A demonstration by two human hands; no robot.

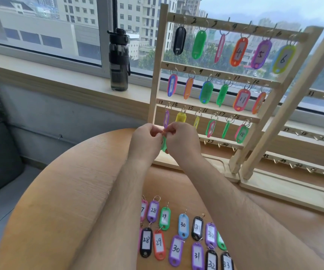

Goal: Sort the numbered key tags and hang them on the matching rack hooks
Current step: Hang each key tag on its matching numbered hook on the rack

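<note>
Both hands are raised in front of the pale wooden hook rack (157,75). The left hand (146,139) and the right hand (182,138) have their fingers curled in with the tips meeting; between them they pinch the top end of a green plastic key tag (164,146), which hangs down between the two palms, level with the rack's lower bars; how its ring sits I cannot tell. The rack's three upper bars, marked 1 to 18, carry a coloured tag on each hook; the hooks at 23 and 24 on the bar below are bare. A second wooden rack (285,114) stands just to the right. Loose numbered tags (176,248), 27 to 33, lie in rows on the round wooden table (69,191) near the person. A dark smoked drinking bottle (118,61) stands upright on the window sill (60,78), lid closed; what is inside it I cannot make out.
</note>
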